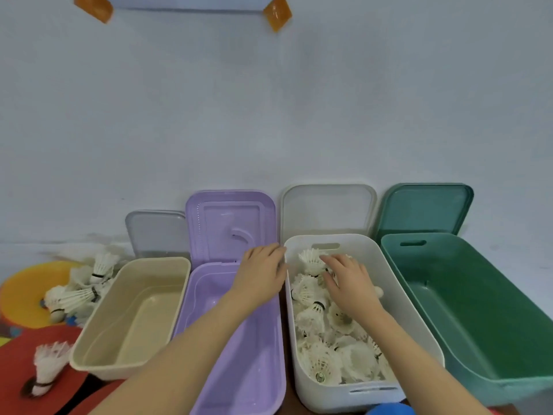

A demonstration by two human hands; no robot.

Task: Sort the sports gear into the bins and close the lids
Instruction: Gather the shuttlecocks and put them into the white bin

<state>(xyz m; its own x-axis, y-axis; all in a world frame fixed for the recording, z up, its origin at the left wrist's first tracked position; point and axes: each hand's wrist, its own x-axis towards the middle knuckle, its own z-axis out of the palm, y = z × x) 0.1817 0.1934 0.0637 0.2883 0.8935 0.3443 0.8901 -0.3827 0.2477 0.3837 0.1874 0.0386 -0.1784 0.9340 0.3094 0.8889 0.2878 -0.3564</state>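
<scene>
Four open bins stand in a row along the lower half of the frame: a beige bin, a purple bin, a white bin and a green bin. Four lids lean upright against the wall behind them, one per bin: a grey lid, a purple lid, a white lid and a green lid.

The white bin is heaped with white shuttlecocks, too tangled to count. The other three bins hold nothing visible. More loose shuttlecocks lie at lower left on red and yellow mats, with one bundle nearer the corner.

The left hand curls over the white bin's left rim, gripping it. The right hand lies inside that bin, fingers spread on the pile; whether it grips a shuttlecock cannot be told.

No writing is readable. Two orange tapes at the top hold a sheet cut off by the frame. A blue object is cropped at the bottom edge.
</scene>
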